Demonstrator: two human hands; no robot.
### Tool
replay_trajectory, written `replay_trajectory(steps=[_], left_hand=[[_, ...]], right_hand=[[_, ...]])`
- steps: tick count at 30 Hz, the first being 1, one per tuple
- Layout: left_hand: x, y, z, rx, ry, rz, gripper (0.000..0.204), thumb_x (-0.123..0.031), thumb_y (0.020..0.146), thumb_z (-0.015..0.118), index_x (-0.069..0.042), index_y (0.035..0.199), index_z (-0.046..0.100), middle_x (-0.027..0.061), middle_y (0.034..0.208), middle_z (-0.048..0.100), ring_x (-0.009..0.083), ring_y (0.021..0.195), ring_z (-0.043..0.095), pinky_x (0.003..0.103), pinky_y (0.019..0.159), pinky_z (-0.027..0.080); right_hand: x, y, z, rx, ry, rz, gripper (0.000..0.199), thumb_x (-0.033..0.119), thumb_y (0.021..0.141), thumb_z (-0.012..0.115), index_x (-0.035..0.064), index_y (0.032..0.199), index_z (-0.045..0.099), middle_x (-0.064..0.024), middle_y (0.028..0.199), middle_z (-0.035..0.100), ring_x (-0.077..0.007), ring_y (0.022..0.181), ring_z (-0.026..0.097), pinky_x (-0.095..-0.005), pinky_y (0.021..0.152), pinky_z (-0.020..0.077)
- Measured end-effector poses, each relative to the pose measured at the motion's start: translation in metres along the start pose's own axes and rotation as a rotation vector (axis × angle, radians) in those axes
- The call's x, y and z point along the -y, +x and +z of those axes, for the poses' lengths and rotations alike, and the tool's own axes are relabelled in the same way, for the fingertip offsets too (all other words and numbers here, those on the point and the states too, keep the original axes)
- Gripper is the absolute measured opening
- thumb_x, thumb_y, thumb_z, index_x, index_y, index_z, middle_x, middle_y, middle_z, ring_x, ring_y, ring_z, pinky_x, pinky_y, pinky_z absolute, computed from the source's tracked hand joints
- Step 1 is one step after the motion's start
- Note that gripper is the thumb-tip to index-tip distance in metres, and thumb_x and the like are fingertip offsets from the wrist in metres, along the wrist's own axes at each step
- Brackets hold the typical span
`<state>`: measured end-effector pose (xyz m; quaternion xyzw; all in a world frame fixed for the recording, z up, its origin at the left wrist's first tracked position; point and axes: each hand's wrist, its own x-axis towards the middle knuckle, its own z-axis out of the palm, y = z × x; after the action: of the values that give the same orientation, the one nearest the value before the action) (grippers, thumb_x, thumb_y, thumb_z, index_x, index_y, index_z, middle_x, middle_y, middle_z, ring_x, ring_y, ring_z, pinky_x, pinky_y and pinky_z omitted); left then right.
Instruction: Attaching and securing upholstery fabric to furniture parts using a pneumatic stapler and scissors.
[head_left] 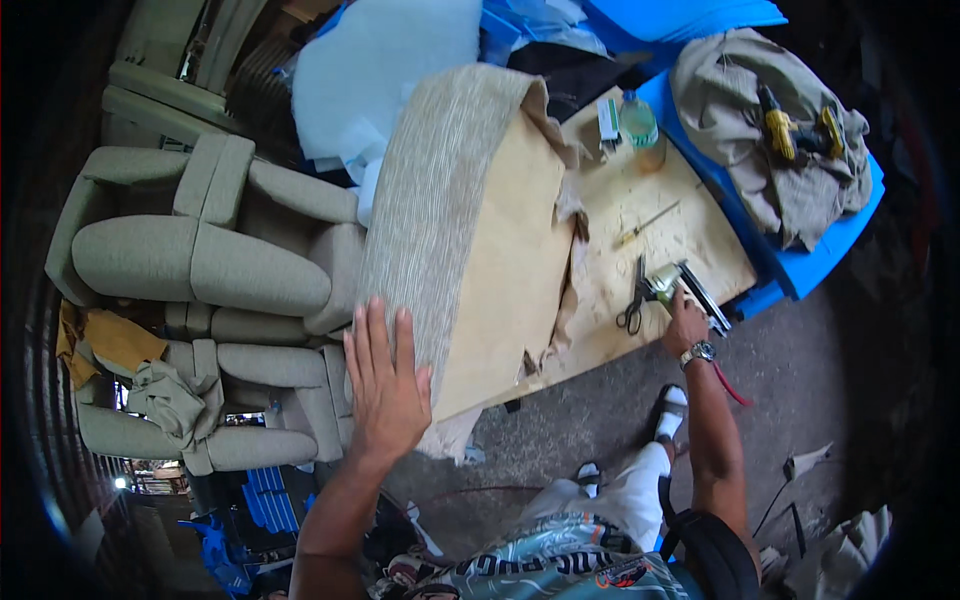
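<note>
My left hand (385, 390) lies flat with fingers stretched, at the near edge of a striped beige upholstery fabric (430, 190). This fabric covers part of a pale wooden panel (505, 260), and its loose edge folds up at the far end. My right hand (685, 325) is wrapped round a pneumatic staple gun (703, 298) at the right end of the worktable (700, 225). A red hose (735, 388) shows below that wrist. Black-handled scissors (634, 305) lie just left of the staple gun. Farther back is a thin screwdriver-like tool (640, 228) with a yellowish handle.
A clear bottle (638, 122) and a small box (608, 120) stand at the table's back. A yellow-black power drill (795, 130) rests on bunched fabric (720, 100) over a blue plastic surface (835, 240). Beige armchairs (265, 265) fill the left; white padding (385, 60) lies behind.
</note>
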<state>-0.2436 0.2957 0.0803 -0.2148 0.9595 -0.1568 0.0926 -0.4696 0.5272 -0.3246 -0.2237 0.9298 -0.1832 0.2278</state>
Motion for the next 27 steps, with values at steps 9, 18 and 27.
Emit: replay_trajectory(steps=[9, 18, 27], left_hand=[[-0.019, 0.038, 0.011, -0.031, 0.388, 0.104, 0.073, -0.031, 0.087, 0.069, -0.004, 0.147, 0.038, 0.0286, 0.158, 0.018, 0.0515, 0.143, 0.024, 0.064, 0.115, 0.022], [0.041, 0.015, -0.027, -0.171, -0.550, 0.156, 0.078, -0.055, 0.091, 0.058, -0.005, 0.147, 0.040, 0.0206, 0.159, 0.024, 0.0421, 0.148, 0.018, 0.061, 0.117, 0.016], [0.200, 0.035, 0.035, -0.115, -1.639, 0.340, 0.064, -0.049, 0.101, 0.044, -0.004, 0.146, 0.044, 0.0133, 0.150, 0.045, 0.0300, 0.145, 0.033, 0.043, 0.120, 0.020]], right_hand=[[-0.042, 0.096, -0.002, -0.156, -0.037, -0.041, 0.065, 0.012, 0.084, 0.060, 0.0124, 0.146, 0.041, -0.0175, 0.138, 0.052, -0.0340, 0.125, 0.050, -0.0506, 0.102, 0.0400], [0.228, -0.006, -0.096, 0.066, 1.104, -0.474, 0.043, 0.029, 0.102, 0.054, 0.0016, 0.134, 0.052, -0.0127, 0.126, 0.061, -0.0239, 0.108, 0.062, -0.0351, 0.090, 0.0514], [0.360, -0.047, -0.199, -0.669, 0.660, -0.853, 0.045, 0.017, 0.092, 0.058, 0.0030, 0.134, 0.053, -0.0235, 0.132, 0.053, -0.0411, 0.123, 0.050, -0.0485, 0.104, 0.0397]])
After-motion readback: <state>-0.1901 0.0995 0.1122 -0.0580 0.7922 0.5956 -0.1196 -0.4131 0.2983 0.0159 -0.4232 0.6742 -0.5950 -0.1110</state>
